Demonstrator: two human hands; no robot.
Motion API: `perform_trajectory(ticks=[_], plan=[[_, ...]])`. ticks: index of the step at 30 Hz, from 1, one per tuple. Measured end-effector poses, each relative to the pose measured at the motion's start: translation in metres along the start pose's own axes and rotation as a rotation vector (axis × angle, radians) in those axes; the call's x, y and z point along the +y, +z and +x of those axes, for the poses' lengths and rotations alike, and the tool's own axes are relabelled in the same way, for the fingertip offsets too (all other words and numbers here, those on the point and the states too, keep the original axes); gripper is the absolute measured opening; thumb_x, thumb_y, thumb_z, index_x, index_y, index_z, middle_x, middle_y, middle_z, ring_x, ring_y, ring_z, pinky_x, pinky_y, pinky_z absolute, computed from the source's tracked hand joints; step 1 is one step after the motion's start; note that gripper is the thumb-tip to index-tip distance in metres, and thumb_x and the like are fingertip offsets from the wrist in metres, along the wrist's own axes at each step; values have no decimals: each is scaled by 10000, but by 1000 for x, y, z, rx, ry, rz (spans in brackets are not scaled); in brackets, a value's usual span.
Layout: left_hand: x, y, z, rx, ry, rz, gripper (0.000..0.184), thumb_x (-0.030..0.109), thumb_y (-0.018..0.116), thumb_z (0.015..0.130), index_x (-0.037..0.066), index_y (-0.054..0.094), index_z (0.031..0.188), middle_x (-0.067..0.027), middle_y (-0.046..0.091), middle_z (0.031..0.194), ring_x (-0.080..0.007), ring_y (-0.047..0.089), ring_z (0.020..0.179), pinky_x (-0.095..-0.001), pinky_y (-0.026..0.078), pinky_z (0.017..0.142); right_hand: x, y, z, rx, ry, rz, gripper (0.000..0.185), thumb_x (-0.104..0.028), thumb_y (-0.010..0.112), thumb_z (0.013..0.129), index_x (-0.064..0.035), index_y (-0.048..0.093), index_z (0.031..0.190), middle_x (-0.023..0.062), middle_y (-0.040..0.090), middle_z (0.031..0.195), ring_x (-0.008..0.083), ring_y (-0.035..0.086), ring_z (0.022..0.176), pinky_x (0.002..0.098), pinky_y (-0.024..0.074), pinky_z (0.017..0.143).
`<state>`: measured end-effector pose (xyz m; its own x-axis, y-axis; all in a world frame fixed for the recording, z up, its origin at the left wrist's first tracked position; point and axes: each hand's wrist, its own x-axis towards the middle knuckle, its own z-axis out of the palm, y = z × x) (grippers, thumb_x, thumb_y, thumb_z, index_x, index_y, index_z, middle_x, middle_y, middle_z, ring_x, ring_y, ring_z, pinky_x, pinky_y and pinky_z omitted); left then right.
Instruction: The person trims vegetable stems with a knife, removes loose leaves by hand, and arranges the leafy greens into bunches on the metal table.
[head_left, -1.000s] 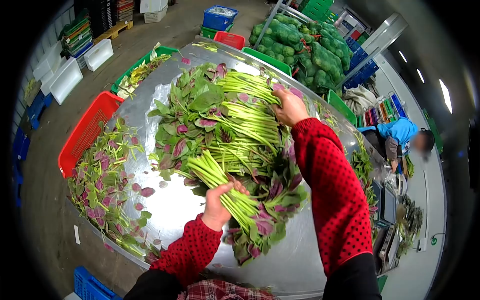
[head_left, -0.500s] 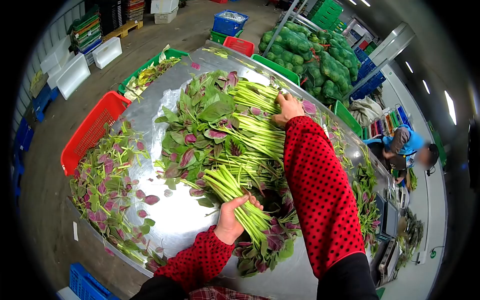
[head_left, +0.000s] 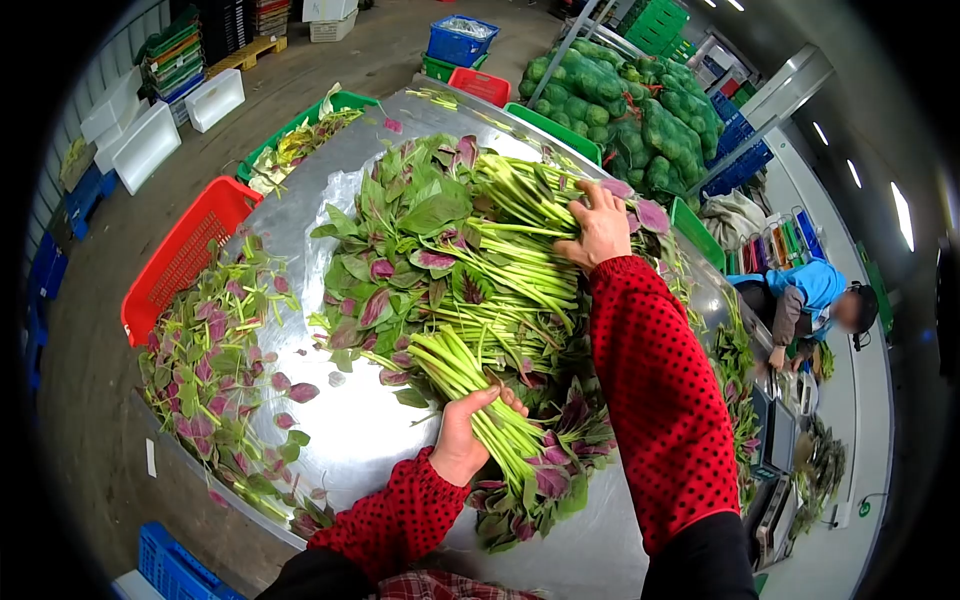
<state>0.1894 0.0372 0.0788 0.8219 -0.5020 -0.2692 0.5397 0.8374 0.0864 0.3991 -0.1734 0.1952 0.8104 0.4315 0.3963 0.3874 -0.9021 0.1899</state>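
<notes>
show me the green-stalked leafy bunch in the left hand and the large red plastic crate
Green-stalked leafy bunch [head_left: 508,440]: head view, on the stalks near its middle.
Large red plastic crate [head_left: 182,252]: head view, on the perforated wall.

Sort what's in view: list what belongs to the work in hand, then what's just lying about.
Part of the work:
leafy bunch, held in the left grip
pile of leafy greens, at the right grip
metal table, beneath them

Seemingly just lying about:
net sacks
white boxes
blue bin
</notes>
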Motion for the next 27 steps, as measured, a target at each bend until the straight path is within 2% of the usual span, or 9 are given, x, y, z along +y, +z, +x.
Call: perform_trajectory(ticks=[6, 8, 10, 15, 16, 19, 22, 24, 27], plan=[[-7, 7, -5, 1, 2, 29, 133, 144, 577, 832, 35, 560, 906, -82, 587, 815, -255, 589, 822, -423, 488, 824, -1, -12, -8, 56, -105, -42, 505, -338, 791, 510, -67, 637, 908, 184, 375, 1419, 386, 349, 1301, 500, 267, 1068], [-11, 6, -6, -13, -8, 10, 146, 147, 596, 830, 27, 564, 906, -79, 596, 815, -260, 607, 819, -410, 503, 797, 4, 5, -5, 17, -96, -13, 521, -363, 788, 519, -53, 632, 907, 210, 458, 1319, 372, 419, 1232, 487, 313, 1031], [-14, 5, -8, -15, -29, 31, 151, 148, 600, 826, 26, 571, 910, -82, 600, 818, -261, 606, 825, -408, 501, 801, 6, 15, 2, -260, 75, 87, 630, -376, 787, 555, -49, 563, 1045, 166, 574, 1094, 339, 550, 1058, 421, 409, 923], [-15, 6, -11, -3, -55, 48, 139, 144, 589, 823, 33, 570, 905, -89, 594, 812, -259, 591, 826, -425, 492, 823, 0, -1, -4, -177, 182, 131, 661, -361, 801, 563, -37, 518, 1066, 184, 624, 1010, 341, 617, 917, 448, 479, 785], [-15, 6, -11, -6, -55, 54, 129, 134, 573, 821, 42, 562, 910, -95, 584, 803, -258, 580, 817, -444, 488, 836, -1, -11, -1, -354, 298, 85, 630, -384, 787, 593, -53, 561, 1079, 184, 652, 955, 340, 632, 885, 452, 495, 771], [-16, 8, -12, 20, -45, 45, 130, 133, 573, 820, 39, 562, 909, -96, 586, 804, -259, 584, 815, -446, 491, 833, 10, -33, 3, -270, 480, 160, 542, -418, 755, 631, -114, 679, 1073, 148, 680, 880, 326, 653, 831, 416, 499, 794], [-17, 11, -13, 13, -52, 52, 137, 135, 572, 820, 34, 563, 912, -96, 588, 804, -261, 588, 815, -446, 494, 829, 58, -30, 6, -232, 566, 600, 443, -355, 738, 652, -83, 711, 1001, 153, 694, 897, 263, 670, 809, 371, 500, 788], [-21, 12, -13, 10, -52, 52, 146, 161, 605, 825, 24, 577, 866, -85, 603, 811, -256, 609, 821, -398, 504, 788, 69, -28, -3, -268, 573, 612, 461, -320, 728, 661, -78, 695, 1051, 160, 693, 926, 273, 666, 825, 363, 498, 806], [-25, 17, -15, 12, -73, 85, 155, 169, 600, 827, 19, 583, 864, -94, 608, 813, -259, 615, 819, -397, 509, 772, 43, -18, -17, -256, 559, 557, 570, -311, 732, 651, -66, 634, 1156, 188, 675, 1000, 302, 649, 907, 372, 485, 866]])
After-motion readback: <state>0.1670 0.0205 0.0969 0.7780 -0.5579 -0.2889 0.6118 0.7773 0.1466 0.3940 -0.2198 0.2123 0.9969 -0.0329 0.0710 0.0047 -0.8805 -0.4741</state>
